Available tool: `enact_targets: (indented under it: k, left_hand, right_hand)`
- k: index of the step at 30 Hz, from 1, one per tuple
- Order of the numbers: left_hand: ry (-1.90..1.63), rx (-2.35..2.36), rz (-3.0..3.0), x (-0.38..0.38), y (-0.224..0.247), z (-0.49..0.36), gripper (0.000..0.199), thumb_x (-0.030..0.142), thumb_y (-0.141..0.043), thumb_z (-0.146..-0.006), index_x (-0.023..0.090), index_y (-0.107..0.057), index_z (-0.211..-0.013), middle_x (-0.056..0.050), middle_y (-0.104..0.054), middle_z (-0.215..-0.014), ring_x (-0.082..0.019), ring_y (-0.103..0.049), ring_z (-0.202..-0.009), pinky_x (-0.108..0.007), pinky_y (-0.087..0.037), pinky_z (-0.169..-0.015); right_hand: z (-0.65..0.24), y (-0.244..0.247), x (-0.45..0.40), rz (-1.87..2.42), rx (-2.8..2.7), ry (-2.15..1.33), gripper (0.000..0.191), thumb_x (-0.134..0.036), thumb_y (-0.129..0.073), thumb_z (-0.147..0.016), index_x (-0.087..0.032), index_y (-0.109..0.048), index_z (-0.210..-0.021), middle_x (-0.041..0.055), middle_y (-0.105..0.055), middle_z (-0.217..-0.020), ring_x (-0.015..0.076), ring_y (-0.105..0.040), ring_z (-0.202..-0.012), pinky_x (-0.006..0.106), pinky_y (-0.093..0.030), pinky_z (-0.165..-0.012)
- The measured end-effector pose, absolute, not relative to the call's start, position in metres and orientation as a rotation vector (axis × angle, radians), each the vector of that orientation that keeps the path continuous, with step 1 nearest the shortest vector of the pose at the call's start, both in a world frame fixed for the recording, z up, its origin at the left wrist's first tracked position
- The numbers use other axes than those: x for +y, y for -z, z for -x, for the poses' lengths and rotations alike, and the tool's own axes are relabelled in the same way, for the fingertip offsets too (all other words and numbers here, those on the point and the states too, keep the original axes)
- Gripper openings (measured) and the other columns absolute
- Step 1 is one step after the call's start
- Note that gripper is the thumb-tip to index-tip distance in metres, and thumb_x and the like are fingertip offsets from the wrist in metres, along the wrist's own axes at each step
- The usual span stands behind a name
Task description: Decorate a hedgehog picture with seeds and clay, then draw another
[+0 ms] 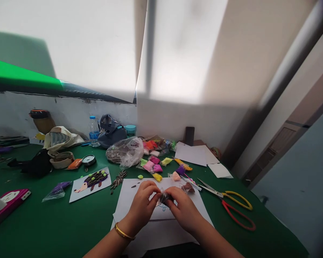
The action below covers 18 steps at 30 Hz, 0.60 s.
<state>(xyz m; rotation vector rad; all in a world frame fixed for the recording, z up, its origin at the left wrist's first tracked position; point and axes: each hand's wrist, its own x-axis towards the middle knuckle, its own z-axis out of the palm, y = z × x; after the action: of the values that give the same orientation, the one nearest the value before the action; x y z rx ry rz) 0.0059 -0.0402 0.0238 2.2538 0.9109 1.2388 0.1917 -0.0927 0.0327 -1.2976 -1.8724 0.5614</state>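
My left hand (143,203) and my right hand (184,208) meet over a white paper sheet (127,204). Between their fingertips is a small clear packet of dark clay (165,197), pinched from both sides and partly covered by the fingers. Blue drawn lines (164,207) show on the paper just beneath. A brown clay packet (188,187) lies near my right hand. Beyond the hands are several coloured clay packets (153,165), pink, yellow and purple among them. A few seeds (134,186) and a light green lump (140,176) lie near the sheet's top left.
Large scissors (223,195) with red and yellow handles lie partly open at right. To the left are a hedgehog picture (80,188), a seed pile (119,179) and a purple clay packet (56,190). A plastic bag (126,152), bottle (93,132) and white papers (191,154) stand behind.
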Motion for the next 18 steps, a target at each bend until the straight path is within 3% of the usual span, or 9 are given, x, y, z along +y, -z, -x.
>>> enact_targets:
  k: [8, 12, 18]
  left_hand:
    - [-1.314, 0.895, -2.101, -0.034, -0.02, -0.004, 0.026, 0.035, -0.049, -0.098, 0.021, -0.07, -0.092, -0.007, -0.065, -0.092, -0.021, -0.06, -0.092, -0.035, -0.05, -0.085]
    - [-1.287, 0.875, -2.047, -0.034, -0.016, -0.003, 0.023, 0.034, -0.055, -0.095, 0.023, -0.074, -0.101, -0.007, -0.067, -0.093, -0.021, -0.062, -0.091, -0.034, -0.052, -0.083]
    - [-1.282, 0.931, -1.945, -0.031, -0.017, 0.0, 0.016, 0.032, -0.062, -0.089, 0.023, -0.076, -0.09, -0.006, -0.068, -0.087, -0.02, -0.063, -0.085, -0.031, -0.053, -0.077]
  right_hand:
    - [-0.191, -0.025, -0.09, 1.284, -1.826, -0.599, 0.019, -0.021, -0.055, -0.092, -0.023, -0.065, -0.107, 0.0048, -0.067, -0.105, 0.0204, -0.06, -0.097, 0.033, -0.047, -0.086]
    - [-0.192, -0.024, -0.089, 1.27, -1.849, -0.578, 0.019, -0.022, -0.055, -0.091, -0.023, -0.065, -0.108, 0.0055, -0.068, -0.105, 0.0209, -0.06, -0.096, 0.034, -0.048, -0.087]
    - [-0.218, -0.014, -0.072, 1.416, -1.78, -0.509, 0.024, -0.021, -0.053, -0.089, -0.021, -0.067, -0.108, 0.0076, -0.069, -0.111, 0.0237, -0.062, -0.102, 0.037, -0.05, -0.088]
